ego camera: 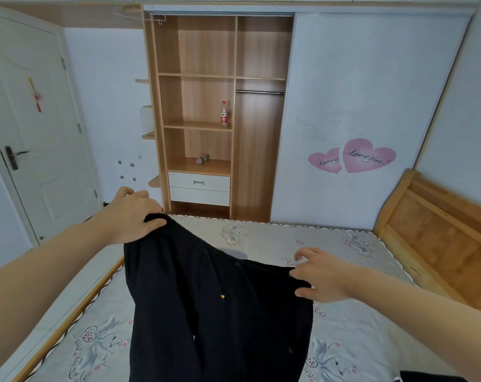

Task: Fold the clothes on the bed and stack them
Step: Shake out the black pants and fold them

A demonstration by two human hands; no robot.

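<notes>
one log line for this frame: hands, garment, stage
left hand: grips black garment top edge | right hand: pinches other edge | garment: held up over bed, unfolded | stage: spreading, no fold yet

Left hand (pixel 132 213) grips black garment (pixel 214 312) at top edge, 10 o'clock of frame centre. Right hand (pixel 323 279) pinches opposite edge, 4 o'clock, lower. Garment hangs between them over patterned mattress (pixel 344 340). Open wardrobe (pixel 206 106) at 12 o'clock, water bottle (pixel 224 113) upright on shelf. Wooden headboard (pixel 437 230) at 3 o'clock.

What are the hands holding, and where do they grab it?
Both hands, left and right, hold one black garment by its top edge, one at each end.
</notes>
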